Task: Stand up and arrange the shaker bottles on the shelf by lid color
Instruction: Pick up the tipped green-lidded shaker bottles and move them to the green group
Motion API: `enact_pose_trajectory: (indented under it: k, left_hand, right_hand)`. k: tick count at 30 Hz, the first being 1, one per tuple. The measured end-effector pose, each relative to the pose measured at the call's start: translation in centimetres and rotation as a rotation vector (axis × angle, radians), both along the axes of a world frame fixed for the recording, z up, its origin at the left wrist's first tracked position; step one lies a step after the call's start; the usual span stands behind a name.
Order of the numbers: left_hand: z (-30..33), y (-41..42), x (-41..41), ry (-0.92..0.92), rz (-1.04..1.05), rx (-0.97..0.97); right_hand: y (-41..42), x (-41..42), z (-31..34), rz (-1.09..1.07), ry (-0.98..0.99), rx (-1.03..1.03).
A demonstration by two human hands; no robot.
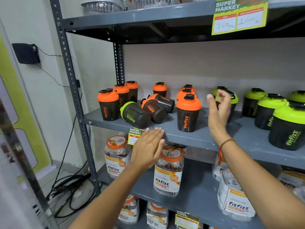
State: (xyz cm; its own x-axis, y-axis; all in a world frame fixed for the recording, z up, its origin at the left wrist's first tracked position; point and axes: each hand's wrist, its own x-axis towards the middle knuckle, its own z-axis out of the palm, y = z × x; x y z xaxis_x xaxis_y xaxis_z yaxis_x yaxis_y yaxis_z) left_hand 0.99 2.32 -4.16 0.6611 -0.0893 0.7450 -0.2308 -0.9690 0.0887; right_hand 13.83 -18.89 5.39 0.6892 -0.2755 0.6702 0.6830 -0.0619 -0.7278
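Observation:
Black shaker bottles stand on the grey shelf (206, 138). Orange-lidded ones stand at the left (108, 104) and in the middle (188, 113). Green-lidded ones stand at the right (287, 128). Three bottles lie on their sides between the orange groups: a green-lidded one (134, 114) in front and two orange-lidded ones (153, 110) behind it. My left hand (147, 149) hovers open just below the shelf's front edge, near the lying green-lidded bottle. My right hand (217, 111) is raised open right of the front orange-lidded bottle, partly hiding a green-lidded bottle (233, 100). Neither hand holds anything.
Clear fitfizz jars (168, 171) fill the shelf below. Yellow price tags hang on the shelf edges (239, 15). The slotted steel upright (72, 90) bounds the shelf at the left. Cables (69, 187) lie on the floor beside it.

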Motion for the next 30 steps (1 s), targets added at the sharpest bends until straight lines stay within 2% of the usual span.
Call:
enact_pose_trajectory:
  k: [5,11,14,18,21,25,30]
  left_hand:
    - [-1.4,6.3,-2.4,-0.017,0.142,-0.103]
    - [0.0,12.0,-1.7,-0.02,0.259,-0.148]
    - [0.1,13.6,-1.0,0.037,0.276,-0.131]
    - [0.6,15.3,0.7,0.105,0.248,-0.029]
    - [0.9,15.7,1.8,0.111,0.212,0.042]
    - [0.8,16.5,2.1,0.087,0.17,0.056]
    - [0.8,17.1,2.2,0.078,0.146,0.072]
  right_hand:
    - [1.4,-2.9,2.9,-0.221,-0.27,-0.069]
    - [6.9,-5.9,5.2,-0.244,-0.406,-0.252]
    - [10.8,-6.2,5.5,-0.195,-0.408,-0.47]
    - [16.4,-5.2,4.7,-0.05,-0.206,-0.911]
    - [19.9,-4.1,4.4,0.011,-0.029,-1.158]
    - [23.2,-2.5,4.7,-0.003,0.121,-1.383]
    - [25.3,-1.4,4.2,-0.02,0.27,-1.505]
